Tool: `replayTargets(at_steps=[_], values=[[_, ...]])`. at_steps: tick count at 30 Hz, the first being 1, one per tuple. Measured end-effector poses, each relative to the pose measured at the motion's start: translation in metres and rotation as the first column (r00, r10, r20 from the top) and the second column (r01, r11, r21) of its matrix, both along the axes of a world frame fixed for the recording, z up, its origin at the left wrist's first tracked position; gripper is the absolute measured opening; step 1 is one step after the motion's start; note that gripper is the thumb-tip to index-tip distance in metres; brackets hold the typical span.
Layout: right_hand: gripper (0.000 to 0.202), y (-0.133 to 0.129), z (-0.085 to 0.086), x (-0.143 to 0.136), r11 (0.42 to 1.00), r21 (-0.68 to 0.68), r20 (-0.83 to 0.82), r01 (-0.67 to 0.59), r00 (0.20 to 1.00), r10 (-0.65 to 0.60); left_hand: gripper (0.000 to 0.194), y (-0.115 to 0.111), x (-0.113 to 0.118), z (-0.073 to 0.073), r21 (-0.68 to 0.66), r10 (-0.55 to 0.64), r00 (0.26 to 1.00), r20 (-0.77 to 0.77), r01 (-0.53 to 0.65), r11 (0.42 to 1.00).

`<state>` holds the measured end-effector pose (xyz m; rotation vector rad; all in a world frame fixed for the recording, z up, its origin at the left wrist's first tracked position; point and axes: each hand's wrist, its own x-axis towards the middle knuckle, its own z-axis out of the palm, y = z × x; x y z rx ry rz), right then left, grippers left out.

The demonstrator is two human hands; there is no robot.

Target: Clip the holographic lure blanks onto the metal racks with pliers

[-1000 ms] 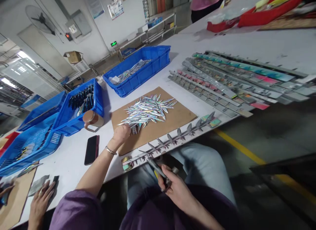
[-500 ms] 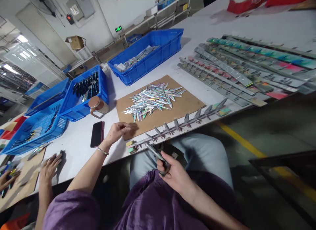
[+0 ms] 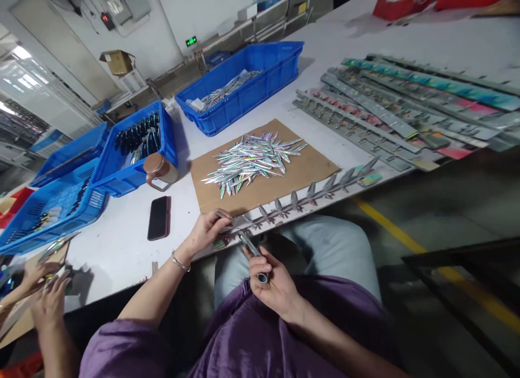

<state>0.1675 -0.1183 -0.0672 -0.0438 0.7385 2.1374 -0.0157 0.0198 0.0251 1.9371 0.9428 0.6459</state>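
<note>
A long rack strip (image 3: 284, 213) with a row of small grey upright pieces lies along the table's front edge. My left hand (image 3: 209, 229) is closed at the strip's left end, pinching a small silvery piece (image 3: 224, 215). Below that end, my right hand (image 3: 270, 275) wraps round a metal tool (image 3: 248, 243), its tip close to the strip. Behind the strip, a pile of shiny silver fish-shaped pieces (image 3: 254, 161) rests on a brown cardboard sheet (image 3: 317, 162).
A phone (image 3: 159, 218) and a lidded cup (image 3: 160, 172) stand left of the cardboard. Blue crates (image 3: 244, 110) line the back and left. More strips (image 3: 377, 112) lie at the right. A co-worker's hands (image 3: 51, 291) are at the far left.
My left hand has moved right and down from the cardboard's edge to the strip's left end. My right hand has shifted slightly left and turned the tool. The co-worker's hand has moved left.
</note>
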Motion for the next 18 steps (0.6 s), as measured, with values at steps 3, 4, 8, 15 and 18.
replayTargets(at_steps=[3,4,8,15,18], values=[[0.027,0.002,-0.003,-0.005,0.989,0.145,0.251,-0.021,0.968,-0.016,0.040,-0.002,0.000,-0.003,0.039,-0.043,0.997,-0.067,0.046,0.998],[0.029,0.003,-0.004,-0.006,0.980,0.195,0.401,-0.041,0.915,-0.042,0.040,-0.001,0.000,-0.004,0.052,-0.052,0.996,-0.074,0.056,0.997],[0.037,0.001,-0.001,-0.006,0.902,0.378,0.926,-0.208,0.116,-0.360,0.041,0.002,0.002,-0.001,0.140,-0.109,0.985,-0.130,0.127,0.982],[0.037,-0.005,0.011,-0.006,0.861,0.272,0.746,-0.429,-0.471,-0.470,0.042,0.003,0.013,0.007,0.231,-0.189,0.933,-0.305,0.266,0.936],[0.036,-0.003,0.011,-0.008,0.911,0.362,0.932,-0.199,0.056,-0.358,0.038,0.002,0.015,0.008,0.231,-0.168,0.923,-0.346,0.258,0.938]])
